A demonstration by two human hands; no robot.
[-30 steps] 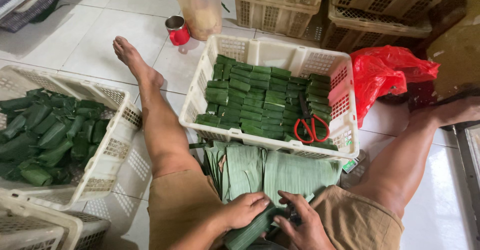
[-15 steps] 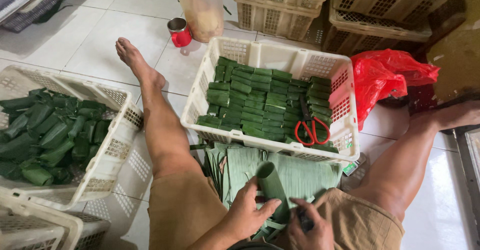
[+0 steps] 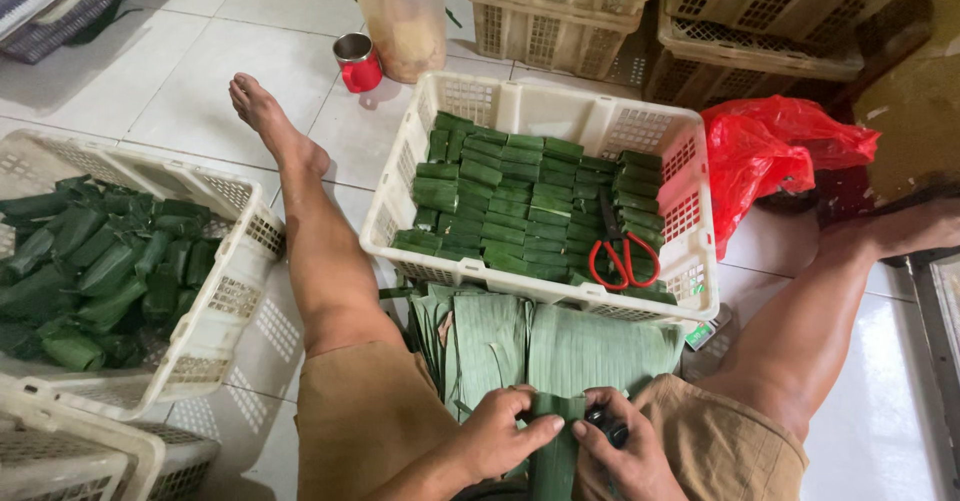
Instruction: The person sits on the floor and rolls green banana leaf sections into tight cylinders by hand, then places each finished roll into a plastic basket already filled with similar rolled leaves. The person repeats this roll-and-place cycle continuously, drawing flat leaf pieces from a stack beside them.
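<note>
**Two hands folding a banana-leaf strip over a lap**

White slotted plastic basket (image 3: 690, 211) of neatly rowed green leaf parcels fills the frame's centre; red-handled scissors (image 3: 622, 257) lie inside. Below it, flat ribbed banana leaves (image 3: 590, 346) are stacked. At bottom centre, left hand (image 3: 500, 436) and right hand (image 3: 620, 453) pinch a smooth dark-green leaf strip (image 3: 553, 451), its long axis vertical, equally near both.

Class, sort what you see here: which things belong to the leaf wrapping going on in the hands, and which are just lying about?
In use:
left hand and right hand, both on a leaf-wrapped roll
stack of banana leaves
white basket of neat green parcels
red scissors
side basket of looser green rolls

Lying about:
red mug
pink-lidded jar
red plastic bag
stacked empty crates
</note>
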